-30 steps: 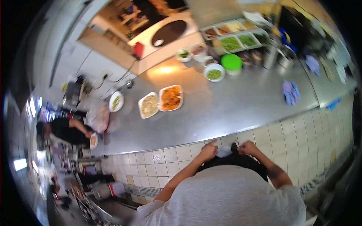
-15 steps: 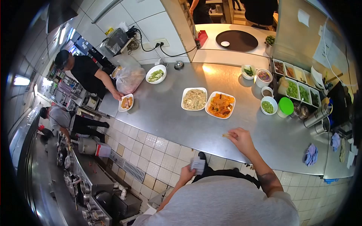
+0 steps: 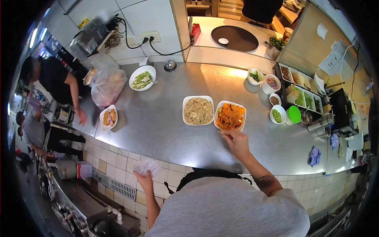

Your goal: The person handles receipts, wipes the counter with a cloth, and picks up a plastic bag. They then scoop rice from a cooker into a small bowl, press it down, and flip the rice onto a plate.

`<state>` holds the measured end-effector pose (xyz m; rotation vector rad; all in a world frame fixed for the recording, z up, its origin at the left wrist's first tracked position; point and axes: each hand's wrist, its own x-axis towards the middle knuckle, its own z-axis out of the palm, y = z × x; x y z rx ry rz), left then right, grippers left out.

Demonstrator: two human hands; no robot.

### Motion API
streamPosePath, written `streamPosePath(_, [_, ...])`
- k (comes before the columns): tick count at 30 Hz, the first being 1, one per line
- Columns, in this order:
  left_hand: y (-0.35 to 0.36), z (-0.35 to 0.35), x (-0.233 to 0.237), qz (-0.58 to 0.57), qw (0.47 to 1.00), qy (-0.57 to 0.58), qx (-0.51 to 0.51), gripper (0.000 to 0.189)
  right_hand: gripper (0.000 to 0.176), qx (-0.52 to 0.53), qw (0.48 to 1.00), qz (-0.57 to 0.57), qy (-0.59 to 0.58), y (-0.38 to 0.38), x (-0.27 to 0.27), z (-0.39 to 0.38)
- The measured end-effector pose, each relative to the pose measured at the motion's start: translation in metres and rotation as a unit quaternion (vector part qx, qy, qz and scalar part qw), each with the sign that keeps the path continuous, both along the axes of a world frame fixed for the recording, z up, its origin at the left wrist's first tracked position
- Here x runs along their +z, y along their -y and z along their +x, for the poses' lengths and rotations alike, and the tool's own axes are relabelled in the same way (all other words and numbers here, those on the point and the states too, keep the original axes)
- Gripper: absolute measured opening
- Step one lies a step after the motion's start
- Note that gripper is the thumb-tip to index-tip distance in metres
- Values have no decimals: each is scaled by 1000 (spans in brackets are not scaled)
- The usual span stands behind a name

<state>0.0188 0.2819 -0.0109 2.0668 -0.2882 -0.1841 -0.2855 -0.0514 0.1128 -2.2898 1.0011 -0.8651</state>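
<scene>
On the steel counter, a square white bowl of orange-red food [image 3: 230, 115] touches a square white bowl of fried rice [image 3: 198, 110]. My right hand [image 3: 236, 141] is at the near edge of the orange-red food, its fingers pinched together; a small pale bit shows at the fingertips, too small to name. Below the counter's front edge, over the tiled floor, my left hand [image 3: 145, 178] holds a white paper slip [image 3: 147, 167]. A white dish of golden fried pieces [image 3: 108, 118] sits at the counter's left part.
A co-worker [image 3: 55, 81] stands at the counter's left end. Behind are a plastic bag [image 3: 108, 87], a salad bowl [image 3: 142, 78] and a bell [image 3: 170, 66]. At right are small bowls of greens [image 3: 278, 115], a green-lidded tub [image 3: 293, 114] and topping trays [image 3: 304, 96].
My right hand has moved forward to the orange-red food. My left hand has moved left with the slip. The co-worker's hand has let go of the fried-piece dish. The view has shifted.
</scene>
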Motion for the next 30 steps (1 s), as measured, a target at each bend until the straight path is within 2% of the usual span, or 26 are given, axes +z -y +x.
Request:
streamPosePath(3, [41, 21, 77, 75, 987, 143, -16, 89, 15, -44, 999, 10, 7, -14, -10, 13])
streamPosePath(6, [59, 51, 108, 69, 996, 62, 8, 92, 15, -86, 996, 6, 3, -19, -19, 17])
streamPosePath(7, [65, 57, 111, 42, 996, 80, 9, 86, 15, -98, 995, 6, 0, -18, -22, 17])
streamPosePath(10, [60, 105, 72, 31, 981, 153, -116, 60, 14, -106, 994, 4, -16, -14, -23, 18])
streamPosePath(12, [57, 137, 47, 53, 982, 76, -163, 31, 13, -98, 995, -13, -31, -10, -27, 25])
streamPosePath(13, [58, 147, 34, 32, 991, 37, -127, 24, 12, -89, 995, -33, -38, -8, -33, 26])
streamPosePath(14, [64, 155, 24, 6, 996, 2, -84, 18, 13, -99, 994, -2, -52, -6, -40, 26])
streamPosePath(16, [71, 180, 12, -5, 999, -41, -13, 15, 15, -92, 994, 11, -53, -5, -33, 30])
streamPosePath(18, [81, 200, 26, -56, 986, -146, 63, 12, 29, -102, 991, 85, -9, -9, -34, 28])
streamPosePath(19, [80, 216, 26, -83, 982, -143, 95, 13, 46, -108, 991, 82, -20, -14, -20, 30])
streamPosePath(21, [84, 246, 18, -139, 969, -142, 144, 15, 54, -143, 985, 90, 31, -20, -16, 25])
streamPosePath(23, [86, 274, 21, -134, 963, -130, 196, 18, 46, -185, 971, 108, 102, -14, -57, -2])
streamPosePath(24, [84, 288, 20, -130, 959, -126, 219, 20, 42, -235, 939, 197, 155, -11, -71, -16])
streamPosePath(25, [79, 309, 10, -63, 969, -76, 228, 27, 40, -284, 893, 285, 204, -9, -82, -29])
streamPosePath(26, [75, 328, 9, -45, 971, -85, 219, 28, 39, -330, 833, 368, 249, -6, -87, -32])
streamPosePath(29, [81, 357, 15, 27, 979, -121, 163, 33, 40, -307, 754, 482, 324, -3, -78, -19])
streamPosePath(30, [83, 362, 6, 13, 979, -129, 160, 33, 39, -280, 745, 499, 343, 0, -79, -17])
